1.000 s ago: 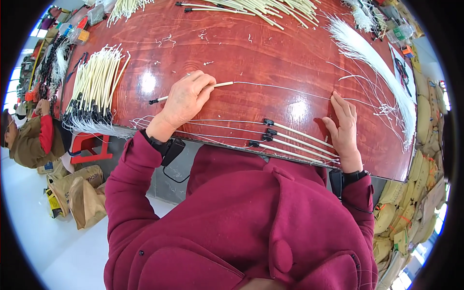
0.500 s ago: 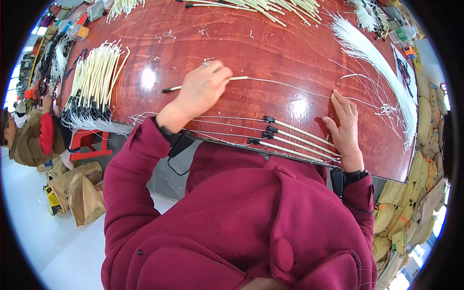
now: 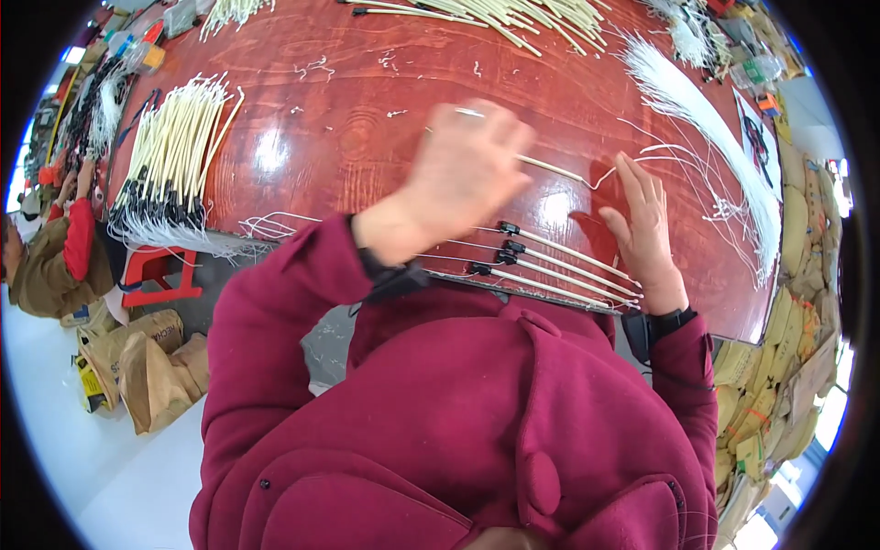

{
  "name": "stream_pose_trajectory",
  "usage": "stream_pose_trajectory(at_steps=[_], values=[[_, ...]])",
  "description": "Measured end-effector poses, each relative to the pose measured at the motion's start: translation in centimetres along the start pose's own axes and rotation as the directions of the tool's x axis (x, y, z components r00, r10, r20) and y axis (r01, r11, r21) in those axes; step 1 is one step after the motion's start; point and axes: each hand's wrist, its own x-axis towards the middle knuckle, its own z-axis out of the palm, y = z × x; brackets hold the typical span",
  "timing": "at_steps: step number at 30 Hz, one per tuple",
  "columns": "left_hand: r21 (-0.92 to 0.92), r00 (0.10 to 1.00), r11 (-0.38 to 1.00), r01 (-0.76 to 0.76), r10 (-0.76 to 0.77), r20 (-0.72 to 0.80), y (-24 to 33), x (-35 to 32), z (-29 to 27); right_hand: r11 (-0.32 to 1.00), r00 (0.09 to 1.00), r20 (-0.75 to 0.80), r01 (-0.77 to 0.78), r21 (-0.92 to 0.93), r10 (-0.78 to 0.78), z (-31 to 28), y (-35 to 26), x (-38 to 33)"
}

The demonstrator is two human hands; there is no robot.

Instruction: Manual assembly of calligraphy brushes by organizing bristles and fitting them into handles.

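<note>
The left hand (image 3: 472, 174) hovers blurred over the glossy red-brown wooden desk (image 3: 367, 128), its fingers curled around a thin cream-coloured stick (image 3: 550, 168) whose far end juts out toward the right hand (image 3: 646, 229). That hand lies flat and open, fingers spread, pressing the tips of a row of cream sticks with black end caps (image 3: 550, 266) lying side by side near the desk's front edge (how many is hard to tell). A bundle of like black-capped sticks (image 3: 174, 165) rests well apart, to the left.

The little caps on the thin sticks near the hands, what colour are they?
Black caps on cream sticks, clearest in the head view.
</note>
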Motion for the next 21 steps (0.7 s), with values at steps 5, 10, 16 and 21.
stream_pose_trajectory(at_steps=[5, 10, 16, 21], values=[[-0.071, 0.973, 0.974, 0.213, -0.218, -0.08, -6.8, -4.5, 0.7, 0.993, 0.993, -0.003, 0.121, -0.007, -0.121, 1.5, -0.7, 2.7], [-0.243, 0.968, 0.939, 0.243, -0.25, 0.0, -8.5, -4.8, 1.2, 0.982, 0.983, 0.012, 0.183, -0.048, -0.183, 2.9, -1.5, 3.8], [0.086, 0.878, 0.874, 0.478, -0.474, -0.066, -18.3, -13.7, -3.7, 0.998, 0.993, 0.099, 0.057, 0.034, -0.061, -1.4, 1.6, -1.7], [0.338, 0.738, 0.762, 0.553, -0.636, 0.226, -20.5, -19.7, -8.5, 0.953, 0.977, 0.212, -0.093, 0.287, 0.032, -4.7, 2.0, -7.1]])
